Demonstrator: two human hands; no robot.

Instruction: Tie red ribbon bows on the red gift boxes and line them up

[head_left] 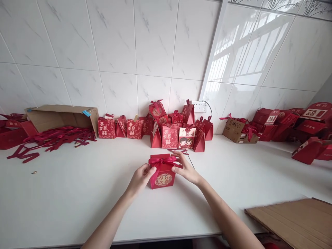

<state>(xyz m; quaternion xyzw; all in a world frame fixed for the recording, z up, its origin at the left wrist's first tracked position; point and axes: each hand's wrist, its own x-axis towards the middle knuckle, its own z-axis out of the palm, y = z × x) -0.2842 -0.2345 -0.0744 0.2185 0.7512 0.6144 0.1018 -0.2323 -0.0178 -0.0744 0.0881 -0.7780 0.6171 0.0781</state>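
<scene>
Two bare hands, left point(140, 175) and right point(187, 169), at a red gift box point(164, 174) upright on a white table point(103, 200).
The left thumb and curled fingers pinch a ribbon tail point(153, 180) at the box's left edge; the right fingers are spread at its right side, though whether they grip the bow point(162, 160) is hard to tell. The gold medallion point(164, 180) faces the wearer; the long axis runs vertically. Beyond, more red boxes point(169, 136) stand near a tiled wall point(155, 41).

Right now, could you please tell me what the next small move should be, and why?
Perhaps straighten the ribbon: it is knotted on the red box, one tail hangs down the front, and left hand and right hand flank it.
</scene>
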